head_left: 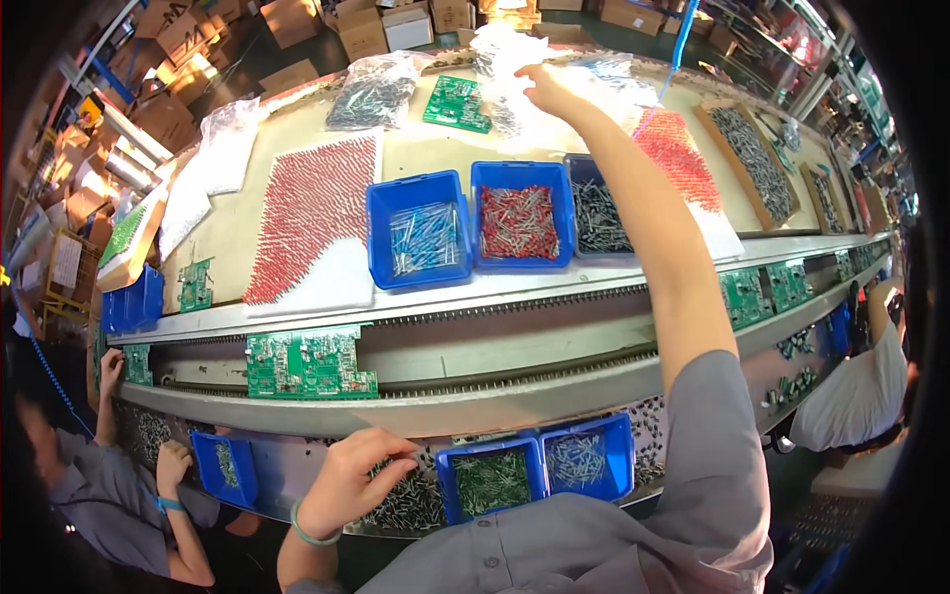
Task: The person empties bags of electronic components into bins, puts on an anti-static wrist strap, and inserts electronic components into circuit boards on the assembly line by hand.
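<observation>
My right arm stretches across the bench, and my right hand (550, 91) is at the clear plastic bags (507, 94) at the far side. Its finger and thumb look apart; whether they touch the plastic I cannot tell. Just left of it lies a green circuit board (456, 104). Low in front of me hovers my left hand (354, 477), loosely curled, thumb apart from the fingers, with nothing visible between them. Beneath and beside it are loose dark components (411, 503) and a blue bin of green parts (492, 482). A populated circuit board (305, 363) sits on the conveyor rails ahead.
Blue bins hold blue (424, 241), red (518, 223) and dark parts (600, 218) beyond the rails. White foam sheets (315, 223) carry rows of red components. A co-worker's hand (112, 368) is at a board on the left; another person (851, 396) sits right.
</observation>
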`<state>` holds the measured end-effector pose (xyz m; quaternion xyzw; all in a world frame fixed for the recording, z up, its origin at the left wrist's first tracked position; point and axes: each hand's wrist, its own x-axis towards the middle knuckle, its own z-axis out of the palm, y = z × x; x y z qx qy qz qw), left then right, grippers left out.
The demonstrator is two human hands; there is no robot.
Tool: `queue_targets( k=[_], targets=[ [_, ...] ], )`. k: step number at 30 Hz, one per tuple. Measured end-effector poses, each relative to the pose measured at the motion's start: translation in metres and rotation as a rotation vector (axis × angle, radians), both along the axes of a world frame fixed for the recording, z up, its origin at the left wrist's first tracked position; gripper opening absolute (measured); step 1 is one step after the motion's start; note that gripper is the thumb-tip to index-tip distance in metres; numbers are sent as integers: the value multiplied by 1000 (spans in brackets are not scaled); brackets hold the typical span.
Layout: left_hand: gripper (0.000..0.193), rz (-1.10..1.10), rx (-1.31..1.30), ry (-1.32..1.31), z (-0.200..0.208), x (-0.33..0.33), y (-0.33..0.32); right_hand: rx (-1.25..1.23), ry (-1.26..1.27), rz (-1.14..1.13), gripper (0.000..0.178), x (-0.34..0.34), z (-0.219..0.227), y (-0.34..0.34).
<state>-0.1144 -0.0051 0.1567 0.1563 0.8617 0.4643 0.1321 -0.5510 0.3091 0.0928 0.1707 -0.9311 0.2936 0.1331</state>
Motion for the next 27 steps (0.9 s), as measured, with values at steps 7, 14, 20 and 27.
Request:
queue_targets(
  k=[7, 14, 20, 27],
  targets=[
    [14, 185, 37, -77, -23, 10, -15, 392, 179, 25, 53, -23, 3, -14],
    [14, 245, 73, -93, -31, 14, -11, 354, 13, -142, 38, -49, -1, 1],
    [14, 278, 62, -90, -36, 13, -10, 486, 47, -24, 23, -33, 11, -3],
    [16, 221, 53, -30, -40, 13, -7, 359, 23, -67, 15, -10, 35, 2]
  ],
)
